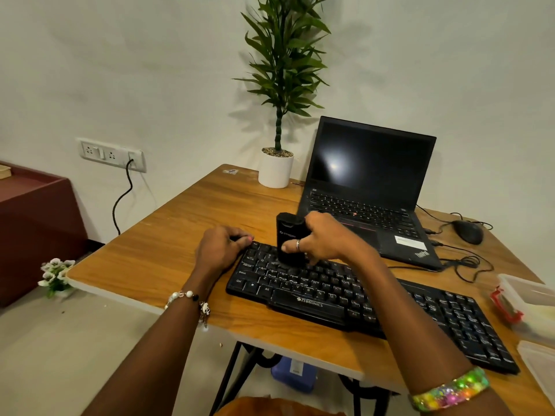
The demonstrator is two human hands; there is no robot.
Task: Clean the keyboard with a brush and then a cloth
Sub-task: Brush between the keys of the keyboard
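Black keyboard (360,298) lies diagonally across the wooden table (168,253), w/ its left end toward the table's middle and its right end near the front-right edge. Right hand (322,240) has fingers & thumb curled round a black block-shaped brush (289,240), held upright w/ its lower end down on the upper-left key rows; bristles can't be made out. Left hand (220,246) rests at the keyboard's top-left corner, fingers bent, tips touching the corner edge, holding nothing else. Open laptop (369,187) w/ dark screen sits just behind the keyboard, mouse (468,231) to its right, cables trailing. White potted plant (276,168) stands at the table's back edge. Clear plastic container (528,298) w/ red clip sits at far right, beside the keyboard's right end.
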